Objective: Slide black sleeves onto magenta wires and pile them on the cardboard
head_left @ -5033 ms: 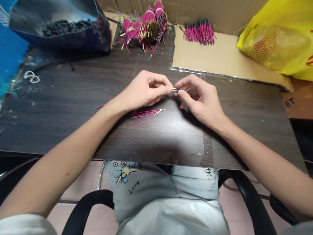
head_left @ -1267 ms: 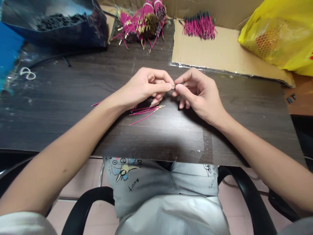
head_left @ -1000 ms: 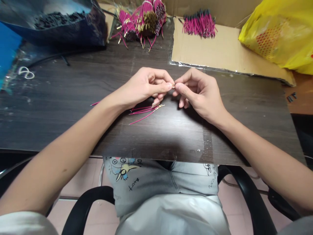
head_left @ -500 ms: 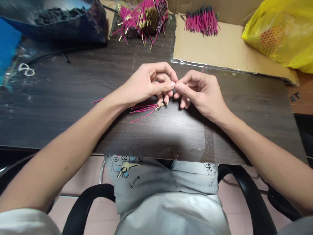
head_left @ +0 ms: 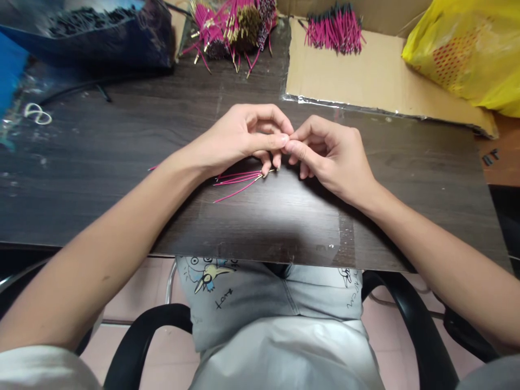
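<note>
Both hands meet at the middle of the dark wood-grain table (head_left: 101, 162), fingertip to fingertip. The left hand (head_left: 239, 138) pinches thumb against forefinger, and the right hand (head_left: 329, 151) pinches right up against it; whatever small piece sits between them is hidden by the fingers, so I cannot tell what either hand grips. That tight two-sided pinch looks suited to fine work on something tiny.

Just under the left hand's curled fingers lies a loose fan of thin magenta wires with gold tips (head_left: 239, 181), flat on the table, close for easy picking, their gold ends pointing toward the hands.

Farther out, at the table's far edge, tied bundles of magenta wires with gold terminals (head_left: 231, 24) are heaped together. To their right, a flat brown cardboard sheet (head_left: 374, 81) carries a separate pile of magenta wires with dark ends (head_left: 333, 35), kept apart from the gold-tipped ones. At far left, a dark blue open bag (head_left: 122, 43) holds a mass of small black pieces (head_left: 89, 13). At far right a crumpled yellow plastic bag (head_left: 467, 49) bulges, contents unclear. A white loop (head_left: 36, 114) lies at left.
</note>
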`<state>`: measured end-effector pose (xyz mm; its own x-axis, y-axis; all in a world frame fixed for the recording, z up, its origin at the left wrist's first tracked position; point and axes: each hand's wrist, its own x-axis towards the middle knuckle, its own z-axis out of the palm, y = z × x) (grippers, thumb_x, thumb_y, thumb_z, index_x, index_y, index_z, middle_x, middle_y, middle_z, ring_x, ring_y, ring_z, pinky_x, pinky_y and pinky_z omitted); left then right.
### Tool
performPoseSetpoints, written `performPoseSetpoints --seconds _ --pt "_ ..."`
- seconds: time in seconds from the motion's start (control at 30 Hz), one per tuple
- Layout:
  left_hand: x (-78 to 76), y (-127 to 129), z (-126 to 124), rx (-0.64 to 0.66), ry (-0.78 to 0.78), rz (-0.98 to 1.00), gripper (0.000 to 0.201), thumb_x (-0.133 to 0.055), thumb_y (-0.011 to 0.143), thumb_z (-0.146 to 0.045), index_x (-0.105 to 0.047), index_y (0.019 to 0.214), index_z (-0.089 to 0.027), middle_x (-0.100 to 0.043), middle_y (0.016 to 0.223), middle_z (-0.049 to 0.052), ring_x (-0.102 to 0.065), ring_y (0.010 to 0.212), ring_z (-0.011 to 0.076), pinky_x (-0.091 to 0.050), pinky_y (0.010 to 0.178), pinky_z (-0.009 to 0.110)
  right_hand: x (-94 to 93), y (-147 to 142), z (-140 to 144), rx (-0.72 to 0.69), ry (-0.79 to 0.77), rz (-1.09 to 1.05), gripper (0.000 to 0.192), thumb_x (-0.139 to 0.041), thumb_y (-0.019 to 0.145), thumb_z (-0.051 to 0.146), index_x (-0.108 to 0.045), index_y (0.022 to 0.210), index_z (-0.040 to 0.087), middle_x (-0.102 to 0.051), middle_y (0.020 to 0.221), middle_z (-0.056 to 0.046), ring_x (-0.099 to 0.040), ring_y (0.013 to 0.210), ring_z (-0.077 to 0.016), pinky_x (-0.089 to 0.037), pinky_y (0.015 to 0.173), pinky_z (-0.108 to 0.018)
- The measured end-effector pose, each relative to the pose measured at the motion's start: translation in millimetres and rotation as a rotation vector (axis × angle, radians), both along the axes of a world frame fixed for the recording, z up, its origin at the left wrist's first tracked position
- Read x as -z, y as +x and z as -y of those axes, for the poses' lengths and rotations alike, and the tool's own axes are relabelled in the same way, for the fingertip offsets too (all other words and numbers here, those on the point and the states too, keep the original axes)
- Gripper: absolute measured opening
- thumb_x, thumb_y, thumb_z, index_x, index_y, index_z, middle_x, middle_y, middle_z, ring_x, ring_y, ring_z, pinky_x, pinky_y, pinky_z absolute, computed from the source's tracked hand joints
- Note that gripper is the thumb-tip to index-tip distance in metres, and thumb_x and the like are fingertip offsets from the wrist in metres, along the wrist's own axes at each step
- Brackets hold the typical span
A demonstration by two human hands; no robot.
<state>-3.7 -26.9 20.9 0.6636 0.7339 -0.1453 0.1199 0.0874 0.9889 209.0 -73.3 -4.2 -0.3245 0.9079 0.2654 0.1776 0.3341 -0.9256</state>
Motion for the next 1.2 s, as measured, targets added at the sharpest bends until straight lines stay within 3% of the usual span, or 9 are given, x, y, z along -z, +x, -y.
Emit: performPoseSetpoints --seconds 0.43,1.2 --pt "5.5 1.1 -0.2 -0.063 0.020 0.049 0.029 -0.087 0.081 -0.033 -0.068 0.098 -0.019 -0.070 0.076 0.001 -0.065 0.061 0.0129 -0.053 0.055 0.026 -1.9 -2.6 0.1 -0.007 -0.046 -0.056 0.040 -0.082 0.089 0.058 -0.066 0.090 0.021 -0.074 0.078 0.000 -0.061 0.054 -0.0093 -0.050 0.050 -0.022" --pt "3.6 4.1 1.4 -0.122 0.004 0.110 0.022 -0.088 0.072 -0.014 -0.074 0.088 -0.016 -0.067 0.067 0.001 -0.059 0.049 0.0125 -0.048 0.048 0.027 -3.8 -1.3 -1.0 -0.082 -0.106 -0.061 0.039 -0.082 0.090 0.055 -0.067 0.090 0.018 -0.073 0.078 0.000 -0.061 0.055 -0.0076 -0.050 0.053 -0.020"
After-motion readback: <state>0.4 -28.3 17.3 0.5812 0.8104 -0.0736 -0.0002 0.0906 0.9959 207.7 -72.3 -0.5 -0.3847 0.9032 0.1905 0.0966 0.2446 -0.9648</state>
